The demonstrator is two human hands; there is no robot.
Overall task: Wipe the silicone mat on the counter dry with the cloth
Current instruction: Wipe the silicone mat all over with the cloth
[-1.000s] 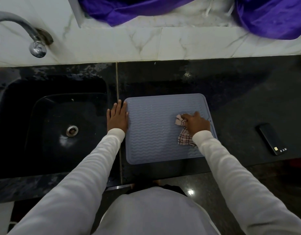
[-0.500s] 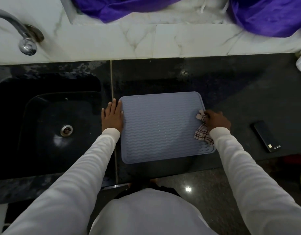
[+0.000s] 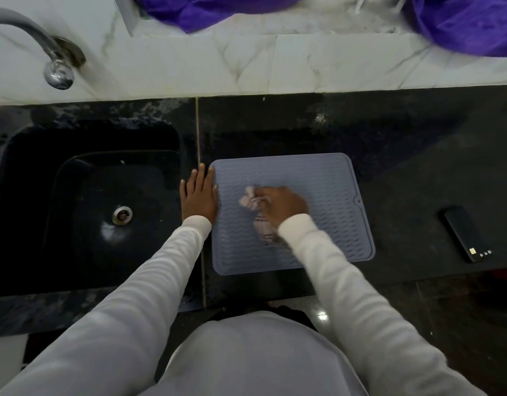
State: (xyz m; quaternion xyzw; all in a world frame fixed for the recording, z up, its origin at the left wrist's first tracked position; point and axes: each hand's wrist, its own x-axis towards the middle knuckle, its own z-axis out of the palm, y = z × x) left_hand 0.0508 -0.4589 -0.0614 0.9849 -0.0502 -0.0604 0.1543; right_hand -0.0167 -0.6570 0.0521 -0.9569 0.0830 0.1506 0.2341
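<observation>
The silicone mat (image 3: 326, 178) lies flat on the dark surface (image 3: 404, 144), its long axis running left to right across the person's front, with its left edge just beside the sink (image 3: 32, 172). The right hand (image 3: 281, 205) forms the working grip: its fingers are curled round the bunched checked cloth (image 3: 249, 200) and press it onto the mat at centre-left. From this grip, the widest uncovered stretch of mat lies to the right, toward the edge with the small hole; a narrower strip lies to the left. The left hand (image 3: 199, 194) rests flat, fingers straight, at the mat's left edge, apparently steadying it. The right hand is therefore the one placed to sweep along the long axis. A phone (image 3: 465, 234) lies well apart to the right of the grip.
</observation>
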